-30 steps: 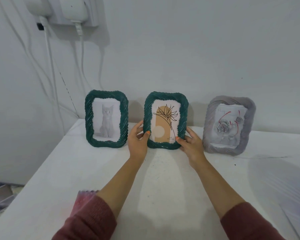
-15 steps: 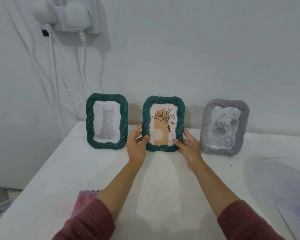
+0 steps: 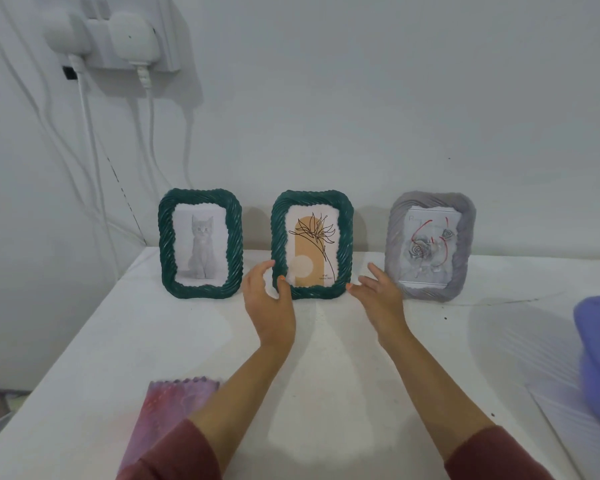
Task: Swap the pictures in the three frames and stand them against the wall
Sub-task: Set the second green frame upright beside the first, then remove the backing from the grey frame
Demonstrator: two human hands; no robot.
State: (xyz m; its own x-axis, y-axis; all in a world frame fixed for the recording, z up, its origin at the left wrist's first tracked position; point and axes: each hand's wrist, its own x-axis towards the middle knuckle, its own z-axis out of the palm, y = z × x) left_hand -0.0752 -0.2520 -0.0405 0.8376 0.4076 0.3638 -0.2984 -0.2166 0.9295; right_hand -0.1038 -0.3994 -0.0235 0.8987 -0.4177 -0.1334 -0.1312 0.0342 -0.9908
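- Centre of the picture: the middle green frame point(image 3: 312, 202), flower print inside, stands upright on the bench point(image 3: 326, 375), back to the wall point(image 3: 361, 98).
- The left hand point(image 3: 269, 303) sits at the frame's lower-left corner, grip apart, fingers loosely curved, thumb tip right at the rim. I cannot tell whether it touches.
- The right hand point(image 3: 378, 294) hovers just beside the lower-right corner, grip apart too, fingers straight, holding nothing.
- The cat frame point(image 3: 200, 199) stands left of centre and the grey frame point(image 3: 430, 202) right of centre, both at the wall, each apart from the middle one.
- The danger as I judge it: a thumb catching the rim on the way off could drag the foot forward, and the frame would slide flat on this smooth bench.
- A sideways nudge could also knock it into a neighbour. The right hand is near the grey frame.
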